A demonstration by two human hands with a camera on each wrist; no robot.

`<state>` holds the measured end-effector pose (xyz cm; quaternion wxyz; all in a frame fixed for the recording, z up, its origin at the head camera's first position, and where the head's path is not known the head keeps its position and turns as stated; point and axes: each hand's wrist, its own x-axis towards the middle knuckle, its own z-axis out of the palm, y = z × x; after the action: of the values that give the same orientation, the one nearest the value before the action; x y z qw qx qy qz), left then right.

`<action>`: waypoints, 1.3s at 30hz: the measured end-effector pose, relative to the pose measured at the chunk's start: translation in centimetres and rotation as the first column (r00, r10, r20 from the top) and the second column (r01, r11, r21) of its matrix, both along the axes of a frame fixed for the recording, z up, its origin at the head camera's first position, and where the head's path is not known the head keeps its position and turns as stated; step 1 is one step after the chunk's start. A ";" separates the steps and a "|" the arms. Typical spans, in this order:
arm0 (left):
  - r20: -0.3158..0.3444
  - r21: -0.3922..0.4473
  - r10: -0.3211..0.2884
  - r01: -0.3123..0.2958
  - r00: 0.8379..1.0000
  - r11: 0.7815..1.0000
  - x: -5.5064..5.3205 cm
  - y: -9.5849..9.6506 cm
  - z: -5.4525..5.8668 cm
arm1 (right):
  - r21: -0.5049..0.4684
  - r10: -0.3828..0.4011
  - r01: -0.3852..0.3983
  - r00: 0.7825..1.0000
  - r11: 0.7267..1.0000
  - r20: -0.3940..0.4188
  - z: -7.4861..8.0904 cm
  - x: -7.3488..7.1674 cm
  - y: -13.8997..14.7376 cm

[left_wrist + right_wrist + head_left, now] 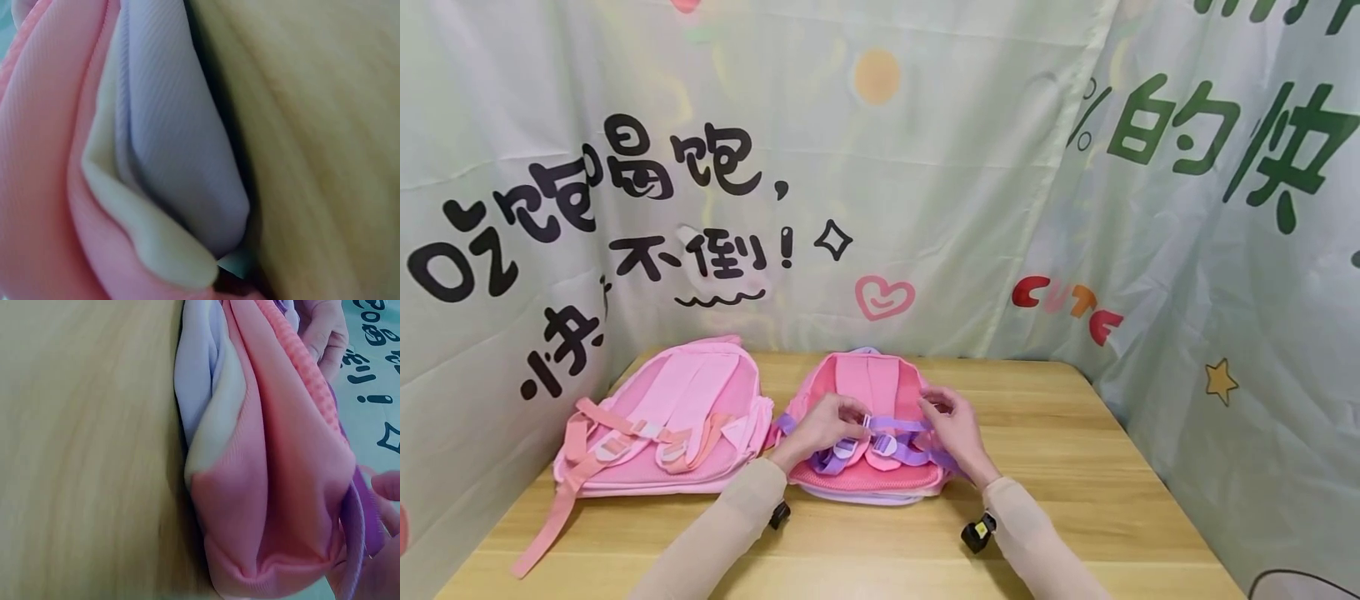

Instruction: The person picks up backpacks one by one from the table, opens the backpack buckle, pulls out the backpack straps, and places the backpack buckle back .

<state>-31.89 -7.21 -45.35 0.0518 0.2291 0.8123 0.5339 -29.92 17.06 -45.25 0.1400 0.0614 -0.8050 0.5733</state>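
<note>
A pink backpack with purple straps lies back-panel up on the table. My left hand is over its left half, its fingertips pinching a small white buckle on the purple chest strap. At the right side of the bag, my right hand has its fingers loosely bent beside the strap, with no clear grip on it. The right wrist view shows the right hand next to purple webbing. In the left wrist view only the bag's pink and lilac side appears; the left hand is hidden.
A lighter pink backpack with peach straps lies to the left, one strap end trailing toward the table's front. The wooden table is bounded by printed cloth curtains at the back and sides.
</note>
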 end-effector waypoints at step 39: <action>-0.030 0.043 -0.008 0.009 1.000 0.999 0.7 1.1 0.7 | 0.341 0.295 -0.243 0.949 0.908 -0.108 -0.4 0.2 -3.2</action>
<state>-31.22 -6.12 -44.69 0.0371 0.2415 0.8003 0.5475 -29.69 13.87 -45.60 0.1104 0.2391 -0.8582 0.4406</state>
